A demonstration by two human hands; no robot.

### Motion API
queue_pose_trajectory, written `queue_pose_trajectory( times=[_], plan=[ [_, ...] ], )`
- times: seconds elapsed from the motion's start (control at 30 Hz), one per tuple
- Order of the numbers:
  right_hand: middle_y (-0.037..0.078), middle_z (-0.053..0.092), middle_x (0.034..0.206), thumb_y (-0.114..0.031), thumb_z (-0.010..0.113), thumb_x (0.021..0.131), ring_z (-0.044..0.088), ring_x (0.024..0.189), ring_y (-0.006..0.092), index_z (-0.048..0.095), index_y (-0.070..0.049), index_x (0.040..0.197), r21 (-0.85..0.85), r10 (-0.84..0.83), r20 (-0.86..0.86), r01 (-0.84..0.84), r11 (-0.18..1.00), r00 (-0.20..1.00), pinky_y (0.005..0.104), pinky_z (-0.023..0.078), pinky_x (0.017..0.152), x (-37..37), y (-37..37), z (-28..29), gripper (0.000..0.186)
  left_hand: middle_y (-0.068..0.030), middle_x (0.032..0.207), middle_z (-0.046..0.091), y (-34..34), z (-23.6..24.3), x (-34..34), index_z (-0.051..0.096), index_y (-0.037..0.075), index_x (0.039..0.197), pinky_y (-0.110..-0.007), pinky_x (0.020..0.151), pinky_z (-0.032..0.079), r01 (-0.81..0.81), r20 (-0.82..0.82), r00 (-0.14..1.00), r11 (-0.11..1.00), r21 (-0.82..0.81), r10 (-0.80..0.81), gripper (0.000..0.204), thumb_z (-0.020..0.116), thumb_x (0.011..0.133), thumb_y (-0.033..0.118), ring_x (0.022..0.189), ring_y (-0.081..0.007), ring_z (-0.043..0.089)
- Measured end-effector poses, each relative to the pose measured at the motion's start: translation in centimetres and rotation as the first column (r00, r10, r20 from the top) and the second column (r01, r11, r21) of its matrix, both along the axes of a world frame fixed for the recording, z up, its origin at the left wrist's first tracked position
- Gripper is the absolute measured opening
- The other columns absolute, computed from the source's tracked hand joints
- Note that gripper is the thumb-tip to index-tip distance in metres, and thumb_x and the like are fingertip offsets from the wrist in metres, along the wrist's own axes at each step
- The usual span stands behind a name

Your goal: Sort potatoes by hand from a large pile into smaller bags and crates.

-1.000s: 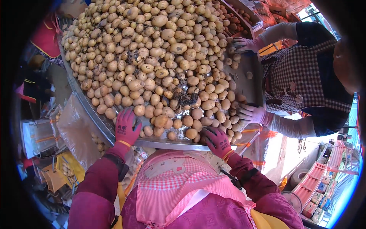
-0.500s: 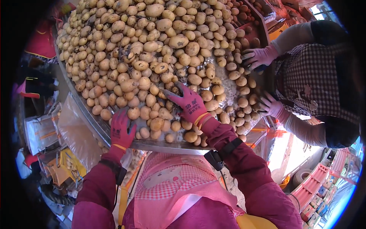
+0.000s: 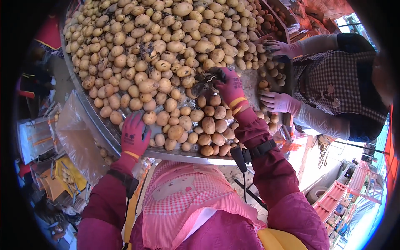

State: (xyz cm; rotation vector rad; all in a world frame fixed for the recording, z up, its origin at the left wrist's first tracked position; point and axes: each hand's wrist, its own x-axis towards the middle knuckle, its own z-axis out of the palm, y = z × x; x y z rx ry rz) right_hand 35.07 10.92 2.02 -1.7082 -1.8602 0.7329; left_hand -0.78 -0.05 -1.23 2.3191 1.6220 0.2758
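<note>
Potatoes lie heaped on a metal sorting table. My right hand, in a pink and dark-coated glove, is held over the middle of the heap. Its fingers pinch a dark, ragged clump of plant debris; some fingertips are hidden behind the clump. Just below it is a cluster of browner potatoes. My left hand, gloved the same way, lies at the table's near rim with fingers stretched, beside a few potatoes and holding none.
Across on the right, a co-worker in a checked apron has one gloved hand among potatoes and another hand lower down. A red-edged chute is at the far right. Plastic sheeting hangs to the left.
My right hand has moved up and right and now grips the dark clump. The left hand has barely shifted. Potatoes between me and the co-worker have moved, and the co-worker's lower hand reaches further in.
</note>
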Motion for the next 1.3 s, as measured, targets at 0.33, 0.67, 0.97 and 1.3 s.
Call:
queue_pose_trajectory(
  times=[0.33,0.67,0.97,1.3],
  plan=[
    [0.011,0.068,0.114,-0.001,0.073,0.075,0.067,0.102,0.0292,0.058,-0.019,0.135,-0.153,0.187,0.242,-0.153,0.976,0.952,0.0386,0.053,0.090,-0.6,3.8,-4.8,0.064,-0.0183,0.137,0.052,0.2,-0.2,0.0,0.060,0.002,0.122,-0.050,0.116,0.031,0.017,-0.006,1.000,1.000,0.018,-0.017,0.044,0.068,0.084,0.023,0.133,-0.0382,0.043],
    [0.004,0.069,0.106,0.006,0.053,0.090,0.061,0.075,0.0095,0.056,-0.003,0.132,-0.390,-0.266,-0.835,-0.176,0.904,0.482,0.0244,0.052,0.068,10.8,-2.7,-1.9,0.043,-0.0184,0.137,0.052,0.0,-0.2,-0.1,0.061,0.002,0.121,-0.051,0.115,0.032,-0.006,-0.009,1.000,1.000,0.017,0.006,0.043,0.068,0.084,0.023,0.132,-0.0392,0.043],
    [0.003,0.064,0.110,-0.011,0.059,0.095,0.065,0.093,0.0109,0.054,-0.006,0.129,-0.419,-0.437,-0.899,-0.336,0.844,0.023,0.0243,0.056,0.074,7.3,-7.4,-1.1,0.035,-0.0185,0.136,0.053,0.1,-0.3,0.5,0.061,0.002,0.120,-0.051,0.113,0.033,-0.022,-0.035,0.999,1.000,0.010,0.023,0.042,0.068,0.084,0.022,0.131,-0.0403,0.043],
    [0.000,0.064,0.097,-0.012,0.056,0.098,0.061,0.079,0.0077,0.060,-0.002,0.121,-0.349,-0.194,-0.889,-0.339,0.874,0.416,0.0230,0.051,0.066,5.7,-6.9,-2.0,0.025,-0.0186,0.136,0.053,-0.3,-0.6,0.2,0.062,0.002,0.119,-0.051,0.111,0.035,-0.034,-0.027,0.999,0.998,0.049,0.035,0.041,0.068,0.084,0.022,0.131,-0.0412,0.043]
  ],
)
